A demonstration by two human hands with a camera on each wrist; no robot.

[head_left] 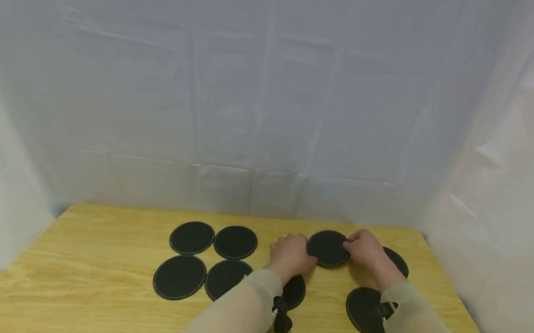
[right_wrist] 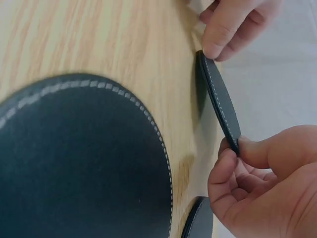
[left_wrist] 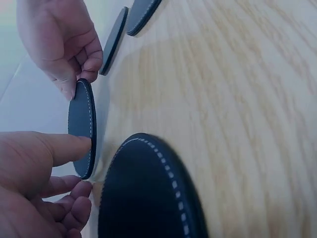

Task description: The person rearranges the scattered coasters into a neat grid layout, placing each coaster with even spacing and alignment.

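Two hands, the left hand (head_left: 290,256) and the right hand (head_left: 368,248), pinch one black coaster (head_left: 328,248) by opposite rims near the counter's (head_left: 89,290) far edge, right of four coasters (head_left: 204,263) laid square. From the left wrist, thumb and fingertips barely catch its stitched rim, so it could slip and drop onto neighbours. Only the right wrist shows its lift.

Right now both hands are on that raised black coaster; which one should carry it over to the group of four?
Probably the left hand: it pinches the coaster's left edge, on the side toward the four coasters. The right hand grips the far edge and would have to cross over.
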